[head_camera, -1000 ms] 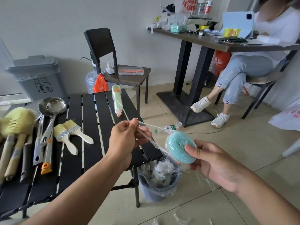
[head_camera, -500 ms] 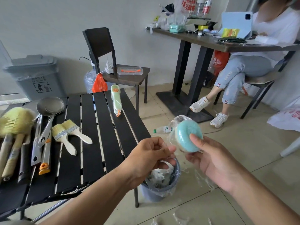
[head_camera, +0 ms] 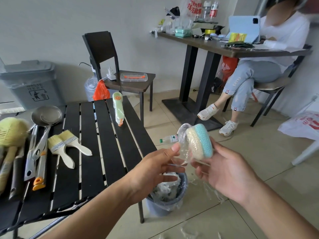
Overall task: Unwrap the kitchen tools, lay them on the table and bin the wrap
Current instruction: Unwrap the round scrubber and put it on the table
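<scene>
Scrubber (head_camera: 200,143), round, teal over cream, wrap (head_camera: 183,153) clinging

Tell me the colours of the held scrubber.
The scrubber is turquoise and cream; head view.

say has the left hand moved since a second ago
Yes. The left hand has dropped down and to the right, off the table edge to just above the bin, close under the sponge.
</scene>
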Demonstrator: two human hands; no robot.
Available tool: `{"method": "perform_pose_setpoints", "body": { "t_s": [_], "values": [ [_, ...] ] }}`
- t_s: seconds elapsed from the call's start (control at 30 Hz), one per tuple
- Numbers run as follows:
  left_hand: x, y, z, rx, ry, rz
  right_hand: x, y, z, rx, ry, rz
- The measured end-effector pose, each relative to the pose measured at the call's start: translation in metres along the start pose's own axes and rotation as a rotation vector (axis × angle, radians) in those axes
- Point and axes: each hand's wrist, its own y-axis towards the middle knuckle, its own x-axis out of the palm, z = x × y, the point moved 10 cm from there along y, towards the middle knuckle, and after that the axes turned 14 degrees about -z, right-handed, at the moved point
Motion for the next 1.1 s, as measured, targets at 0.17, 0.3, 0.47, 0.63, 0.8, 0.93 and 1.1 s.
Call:
{"method": "perform_pose_setpoints", "body": {
  "t_s": [0.17, 0.3, 0.47, 0.63, 0.8, 0.93, 1.1],
  "values": [
    [0.015, 0.002, 0.004, 0.102, 0.011, -0.03, 0.013, 0.002, 0.023, 0.111, -0.033, -0.069],
    [0.011, -0.002, 0.014, 0.157, 0.02, 0.019, 0.015, 0.003, 0.023, 0.091, -0.086, -0.109],
    [0.003, -0.013, 0.025, 0.185, 0.167, 0.131, 0.02, 0.004, 0.001, -0.083, -0.445, -0.064],
    [0.007, -0.016, 0.031, 0.169, 0.315, 0.127, 0.027, -0.002, -0.009, -0.129, -0.805, 0.002],
    [-0.023, -0.013, 0.032, 0.229, 0.143, 0.265, 0.004, -0.004, -0.021, -0.192, -0.507, 0.15],
    [-0.038, -0.01, 0.028, 0.279, -0.166, 0.302, -0.005, 0.0, -0.016, -0.182, -0.275, 0.151],
    [-0.043, -0.013, 0.025, 0.337, -0.346, 0.341, -0.006, 0.004, -0.014, -0.182, -0.188, 0.161]
  ]
}}
